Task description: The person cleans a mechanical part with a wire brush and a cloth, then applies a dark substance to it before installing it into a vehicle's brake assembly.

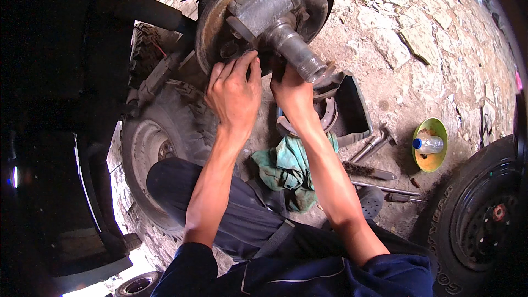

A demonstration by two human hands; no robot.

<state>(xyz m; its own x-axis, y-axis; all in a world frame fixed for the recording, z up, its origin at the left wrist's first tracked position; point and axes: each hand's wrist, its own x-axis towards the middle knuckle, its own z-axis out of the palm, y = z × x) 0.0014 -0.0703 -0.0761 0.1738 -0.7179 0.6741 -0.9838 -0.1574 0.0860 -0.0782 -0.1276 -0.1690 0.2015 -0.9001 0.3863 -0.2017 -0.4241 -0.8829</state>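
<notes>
A round rusty brake backing plate hangs at the top middle, with a threaded metal axle spindle sticking out of it toward me. My left hand reaches up to the plate's lower edge, its fingers bent and close together against a dark part there. What those fingertips pinch is too dark to make out. Below the spindle is my right hand, its fingers hidden behind the spindle and in the plate's shadow. Just beneath the right hand, curved brake shoes lie by a black open container.
A green rag lies below the container. To its right are a hammer, a wire brush and a screwdriver. A green bowl holds a plastic bottle. Tyres stand left and right.
</notes>
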